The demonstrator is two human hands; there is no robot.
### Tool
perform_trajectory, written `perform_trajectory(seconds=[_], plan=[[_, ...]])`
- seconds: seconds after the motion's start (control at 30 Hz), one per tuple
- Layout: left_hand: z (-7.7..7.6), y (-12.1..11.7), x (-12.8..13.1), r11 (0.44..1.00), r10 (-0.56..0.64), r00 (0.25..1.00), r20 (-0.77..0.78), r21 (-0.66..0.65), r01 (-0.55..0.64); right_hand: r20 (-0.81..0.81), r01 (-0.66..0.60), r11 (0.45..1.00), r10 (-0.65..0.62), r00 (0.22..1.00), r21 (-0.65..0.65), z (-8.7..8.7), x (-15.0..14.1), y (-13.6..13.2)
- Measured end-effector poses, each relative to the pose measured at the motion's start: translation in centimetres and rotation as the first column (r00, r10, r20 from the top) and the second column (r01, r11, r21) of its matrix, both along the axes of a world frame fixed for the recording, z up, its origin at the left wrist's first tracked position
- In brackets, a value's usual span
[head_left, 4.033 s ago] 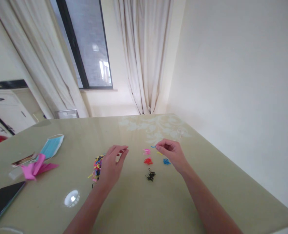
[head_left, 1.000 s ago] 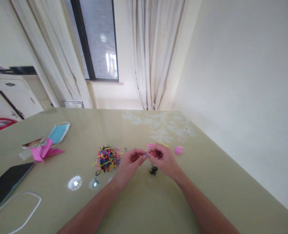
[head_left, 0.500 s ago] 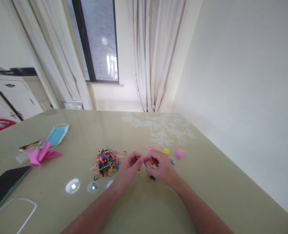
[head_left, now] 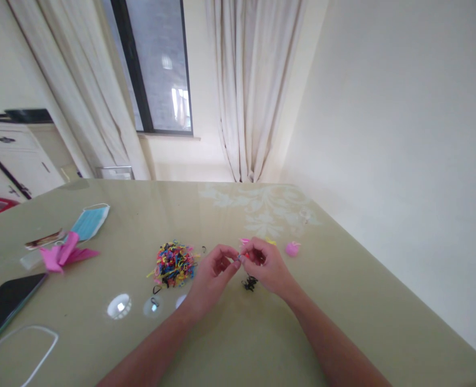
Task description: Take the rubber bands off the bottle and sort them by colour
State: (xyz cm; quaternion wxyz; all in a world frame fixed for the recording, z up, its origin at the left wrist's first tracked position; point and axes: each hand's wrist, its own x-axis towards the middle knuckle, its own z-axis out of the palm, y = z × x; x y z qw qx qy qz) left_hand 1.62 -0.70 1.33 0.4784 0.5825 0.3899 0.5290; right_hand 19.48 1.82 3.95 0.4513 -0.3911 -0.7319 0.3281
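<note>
My left hand point(head_left: 214, 274) and my right hand point(head_left: 268, 266) meet fingertip to fingertip above the table, thumbs and forefingers closed. Pinched between them is a tiny bluish rubber band point(head_left: 240, 257), mostly hidden by the fingers. Left of my left hand lies a heap of multicoloured rubber bands point(head_left: 175, 264). A small cluster of black rubber bands point(head_left: 249, 283) rests just below my right hand. Beyond that hand are pink bands point(head_left: 244, 241), yellow bands point(head_left: 270, 242), partly covered, and a red bit point(head_left: 247, 255) by its fingers.
A round pink object point(head_left: 292, 248) lies to the right. On the left of the table point(head_left: 141, 349) are a pink folded piece point(head_left: 66, 253), a blue face mask point(head_left: 89, 223), a dark flat device point(head_left: 9, 301) and a white cable point(head_left: 54, 341). A wall point(head_left: 403, 161) borders the right side.
My right hand has shifted slightly up and left, showing more of the black bands and covering the blue ones behind it. A bluish bit now shows between the fingertips. The view has turned slightly.
</note>
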Motion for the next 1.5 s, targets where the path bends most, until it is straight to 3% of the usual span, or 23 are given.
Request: perform_trajectory(seconds=[0.2, 0.3, 0.5, 0.9, 1.27, 1.5], plan=[[0.1, 0.1, -0.2, 0.997, 0.080, 0.997, 0.005, 0.000, -0.080, -0.052, -0.023, 0.997, 0.019, 0.998, -0.073, -0.6, -0.1, 0.3], [0.1, 0.2, -0.3, 0.993, 0.116, 0.990, 0.074, -0.032, -0.114, 0.013, -0.013, 0.999, 0.014, 1.000, -0.033, -0.6, -0.2, 0.3], [-0.1, 0.2, -0.3, 0.996, 0.069, 0.979, 0.194, -0.076, -0.055, 0.109, -0.013, 0.997, 0.004, 0.994, 0.079, -0.6, -0.5, -0.1], [-0.9, 0.6, -0.3, 0.998, -0.060, 0.996, -0.069, 0.012, 0.061, 0.024, -0.034, 0.999, 0.034, 0.999, -0.003, -0.8, -0.2, 0.1], [-1.3, 0.5, -0.1, 1.000, -0.017, 0.998, -0.059, 0.011, 0.018, 0.102, -0.010, 0.996, 0.001, 0.995, 0.085, -0.6, -0.3, 0.0], [-1.0, 0.8, -0.6, 0.994, 0.099, 0.993, 0.069, -0.053, -0.095, 0.151, 0.007, 0.989, -0.030, 0.988, 0.147, -1.0, -0.5, 0.1]])
